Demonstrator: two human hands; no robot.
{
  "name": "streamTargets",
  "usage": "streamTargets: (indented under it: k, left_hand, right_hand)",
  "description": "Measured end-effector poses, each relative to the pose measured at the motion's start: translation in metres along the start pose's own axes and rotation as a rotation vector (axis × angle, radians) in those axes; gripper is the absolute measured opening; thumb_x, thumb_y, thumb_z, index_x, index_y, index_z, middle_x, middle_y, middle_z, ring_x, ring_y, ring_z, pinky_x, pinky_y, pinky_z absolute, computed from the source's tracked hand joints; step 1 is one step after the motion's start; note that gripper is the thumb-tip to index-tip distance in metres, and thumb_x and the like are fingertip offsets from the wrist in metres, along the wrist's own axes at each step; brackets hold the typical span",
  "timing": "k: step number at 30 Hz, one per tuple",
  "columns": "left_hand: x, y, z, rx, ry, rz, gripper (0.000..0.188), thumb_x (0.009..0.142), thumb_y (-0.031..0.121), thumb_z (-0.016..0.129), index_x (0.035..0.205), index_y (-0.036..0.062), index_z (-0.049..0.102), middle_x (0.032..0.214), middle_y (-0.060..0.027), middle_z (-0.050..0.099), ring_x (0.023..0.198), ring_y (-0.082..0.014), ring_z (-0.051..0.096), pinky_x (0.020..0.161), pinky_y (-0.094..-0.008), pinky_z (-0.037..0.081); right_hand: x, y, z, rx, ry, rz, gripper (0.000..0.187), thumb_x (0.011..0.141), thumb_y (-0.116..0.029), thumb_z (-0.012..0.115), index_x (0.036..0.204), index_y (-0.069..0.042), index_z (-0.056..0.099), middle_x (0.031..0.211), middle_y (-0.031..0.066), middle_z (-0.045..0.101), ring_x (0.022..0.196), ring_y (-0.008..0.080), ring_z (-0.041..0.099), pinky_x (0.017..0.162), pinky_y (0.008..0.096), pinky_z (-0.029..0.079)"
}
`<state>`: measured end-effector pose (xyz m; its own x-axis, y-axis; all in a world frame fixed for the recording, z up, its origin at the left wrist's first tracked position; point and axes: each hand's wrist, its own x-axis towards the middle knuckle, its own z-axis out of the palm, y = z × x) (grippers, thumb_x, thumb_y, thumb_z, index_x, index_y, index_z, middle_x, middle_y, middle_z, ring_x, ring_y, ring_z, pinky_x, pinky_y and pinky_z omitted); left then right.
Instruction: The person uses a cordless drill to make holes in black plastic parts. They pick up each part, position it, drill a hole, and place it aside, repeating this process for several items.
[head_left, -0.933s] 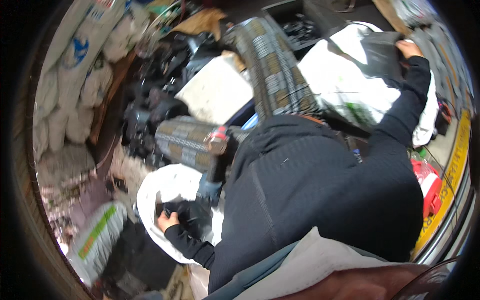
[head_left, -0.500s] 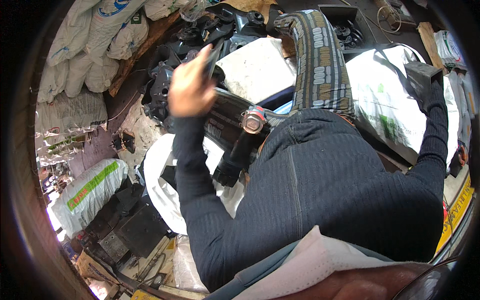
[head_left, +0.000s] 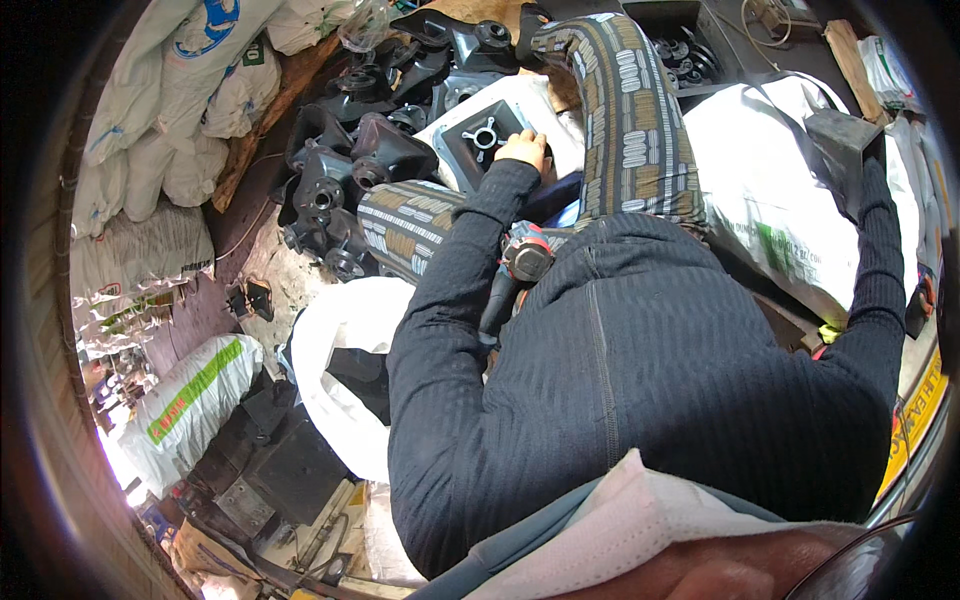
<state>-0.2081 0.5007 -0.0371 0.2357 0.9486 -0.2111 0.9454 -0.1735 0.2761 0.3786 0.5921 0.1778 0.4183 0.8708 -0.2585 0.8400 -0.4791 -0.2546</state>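
Observation:
My left hand (head_left: 523, 150) is closed on the near right corner of a black square plastic part (head_left: 462, 150) with a round spoked hub. The part lies on a white flat pad (head_left: 560, 120) between my legs. My right arm reaches out to the right, and its sleeve ends at a black square-ended piece (head_left: 845, 135); the right hand itself is hidden there. A red and dark power tool (head_left: 527, 257) with a round grey end sits at my waist, beside my left forearm.
Many black moulded parts (head_left: 330, 185) are heaped at the far left. White sacks (head_left: 770, 180) stand at right, and others (head_left: 165, 150) are stacked at left. An open white bag (head_left: 320, 400) with dark pieces inside stands by my left elbow. A black bin (head_left: 690, 60) lies beyond.
My left hand has come down and to the right from above the dark parts onto the pad. The black square part now rests there. The right arm stays nearly still.

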Motion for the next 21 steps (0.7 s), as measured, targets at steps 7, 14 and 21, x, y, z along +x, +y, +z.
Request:
streamTargets:
  k: [7,14,21]
  left_hand:
    - [-0.013,-0.018,-0.023,-0.156,0.199,0.058,0.042,0.081,0.034,0.058,0.116,0.0118,0.056,0.097,-0.015,0.061,0.086,-0.0318,0.062,0.074,-0.0413,0.051]
    - [-0.01,-0.056,-0.008,-0.172,0.365,0.155,0.035,0.08,0.028,0.061,0.111,0.0106,0.059,0.085,-0.0135,0.062,0.077,-0.0311,0.061,0.068,-0.0394,0.05]
    - [-0.009,-0.048,-0.004,-0.285,0.296,0.109,0.032,0.081,0.028,0.061,0.109,0.0133,0.062,0.085,-0.0107,0.065,0.074,-0.0255,0.063,0.069,-0.0348,0.05]
  right_hand:
    - [-0.002,-0.016,0.007,0.008,0.067,0.019,0.03,0.081,-0.043,0.052,0.078,-0.013,0.057,0.063,0.0026,0.052,0.048,0.015,0.045,0.044,0.0293,0.035]
    - [-0.007,-0.043,-0.002,0.22,0.128,0.153,0.029,0.081,-0.042,0.052,0.075,-0.014,0.055,0.058,0.0004,0.049,0.042,0.0116,0.041,0.037,0.0276,0.032]
    - [-0.013,-0.03,-0.026,0.77,-0.27,0.236,0.018,0.073,-0.034,0.055,0.072,-0.017,0.049,0.057,-0.0054,0.045,0.04,0.004,0.036,0.036,0.0198,0.03]
